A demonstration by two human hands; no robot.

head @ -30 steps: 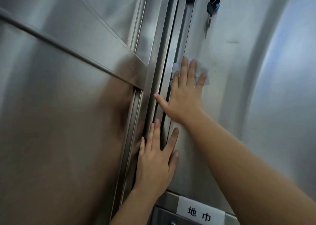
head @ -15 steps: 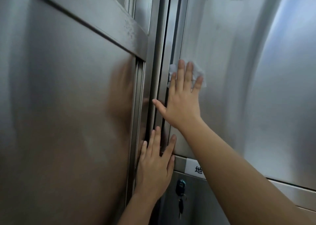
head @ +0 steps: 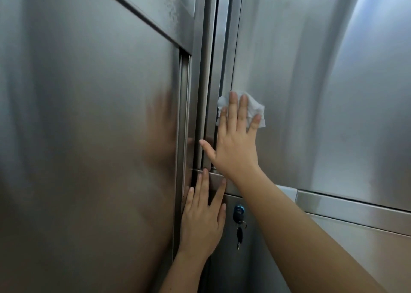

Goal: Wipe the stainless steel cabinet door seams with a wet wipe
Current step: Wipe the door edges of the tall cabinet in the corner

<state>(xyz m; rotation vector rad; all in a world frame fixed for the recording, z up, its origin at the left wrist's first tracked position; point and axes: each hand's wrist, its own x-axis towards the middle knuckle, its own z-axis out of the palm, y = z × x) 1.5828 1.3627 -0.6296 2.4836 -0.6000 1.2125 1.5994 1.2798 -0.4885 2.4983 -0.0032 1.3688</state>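
Observation:
A white wet wipe lies flat against the left edge of the upper right stainless steel cabinet door. My right hand presses it there with straight fingers, its thumb spread toward the vertical seam between the doors. My left hand rests flat with straight fingers lower down, across the same seam, where the upper door meets the horizontal strip. The wipe's lower part is hidden under my fingers.
The large left cabinet door fills the left half of the view. A lock with a blue-headed key and hanging keys sits on the lower right door. A white label is partly hidden behind my right forearm.
The view has tilted down the cabinet: the upper lock left the frame and the lower lock came in. Both hands have slid down the seam, the wipe still under my right fingers.

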